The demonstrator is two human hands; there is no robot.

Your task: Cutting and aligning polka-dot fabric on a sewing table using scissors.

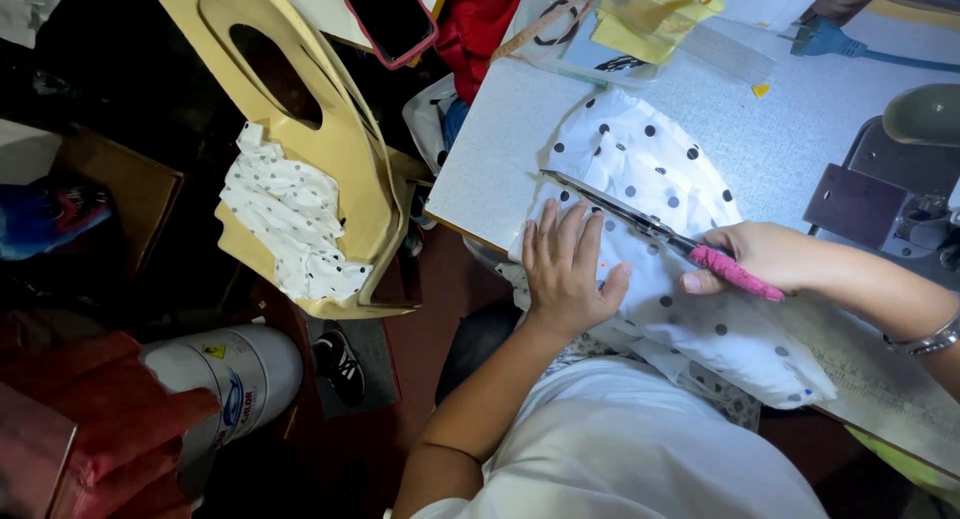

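Dotted fabric under spread left hand; right hand grips scissors, fingertips hidden.

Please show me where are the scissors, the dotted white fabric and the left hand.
scissors (640, 219): head view, on the dark blades.
dotted white fabric (640, 154): head view, on its upper part.
left hand (565, 269): head view, on the back of the hand.

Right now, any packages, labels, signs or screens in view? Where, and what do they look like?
Phone: top centre, dark blank screen, red case.
Cylinder: lower left on the floor, white, with a small yellow triangle label and a blue-green label.
Clear plastic packet: top of the table, holding printed paper and yellow cloth.
Ruler: table edge under the right hand, pale with fine print.
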